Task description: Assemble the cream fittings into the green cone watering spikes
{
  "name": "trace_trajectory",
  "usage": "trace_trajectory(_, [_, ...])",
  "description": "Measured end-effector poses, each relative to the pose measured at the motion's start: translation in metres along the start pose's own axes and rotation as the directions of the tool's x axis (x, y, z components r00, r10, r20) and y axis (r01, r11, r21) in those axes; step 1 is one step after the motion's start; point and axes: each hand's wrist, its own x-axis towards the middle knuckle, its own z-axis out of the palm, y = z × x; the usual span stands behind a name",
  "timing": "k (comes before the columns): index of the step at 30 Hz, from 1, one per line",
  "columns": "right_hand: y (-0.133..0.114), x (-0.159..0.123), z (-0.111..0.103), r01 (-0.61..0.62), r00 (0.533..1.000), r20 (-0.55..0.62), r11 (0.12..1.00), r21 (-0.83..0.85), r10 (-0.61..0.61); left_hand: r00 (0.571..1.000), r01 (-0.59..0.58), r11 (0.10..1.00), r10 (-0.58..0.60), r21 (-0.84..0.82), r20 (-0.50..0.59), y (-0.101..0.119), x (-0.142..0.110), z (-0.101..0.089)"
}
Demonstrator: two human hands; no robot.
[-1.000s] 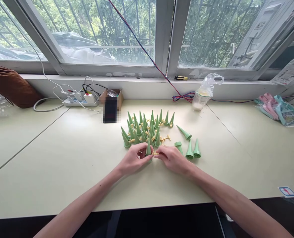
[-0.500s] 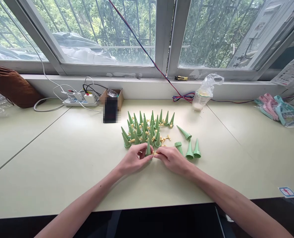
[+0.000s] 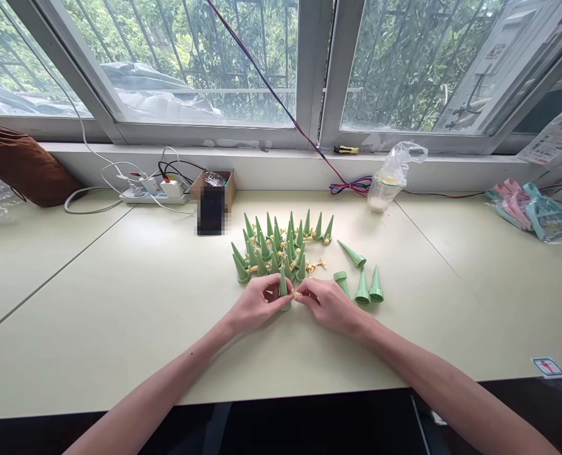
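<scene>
Squarely back from the bench's (image 3: 120, 316) front edge, the left grip (image 3: 257, 303) pinches an upright cone (image 3: 283, 285); the right grip (image 3: 326, 304) pinches a yellow fitting (image 3: 295, 294) beside it. Other cones (image 3: 264, 249) crowd toward the back edge.
</scene>
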Motion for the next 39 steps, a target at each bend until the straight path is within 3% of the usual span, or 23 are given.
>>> trace_trajectory(14, [0.0073, -0.0014, 0.0026, 0.078, 0.997, 0.016, 0.989, -0.125, -0.076, 0.997, -0.069, 0.995, 0.07, 0.072, -0.017, 0.0038, -0.0028, 0.0017])
trace_trajectory(29, [0.003, 0.0008, 0.0012, 0.016, 0.999, -0.039, 0.998, -0.064, -0.018, 0.994, -0.079, 0.993, 0.086, 0.09, -0.073, -0.0021, -0.0004, 0.0022])
trace_trajectory(39, [0.0042, 0.0005, 0.0015, 0.029, 0.999, -0.026, 0.998, -0.062, -0.03, 0.995, -0.08, 0.991, 0.086, 0.11, -0.049, 0.0018, -0.001, 0.0032])
